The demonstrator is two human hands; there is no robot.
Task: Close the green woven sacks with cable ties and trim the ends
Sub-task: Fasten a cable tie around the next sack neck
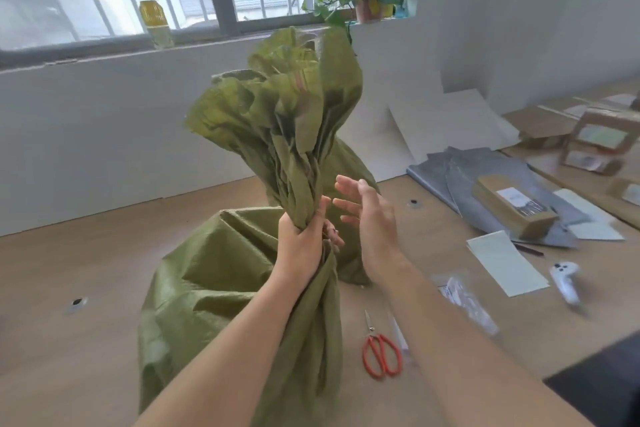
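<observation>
while the left hand [304, 243] grips the gathered neck of the green sack [214, 288] standing on the counter [69, 270], the right hand [367, 218] is open just beside it, holding nothing. no tie shows yet; next, i judge, the free hand must fetch one.

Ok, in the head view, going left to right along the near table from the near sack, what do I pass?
Near sack → scissors → clear packet → pale sheet → white controller.
</observation>
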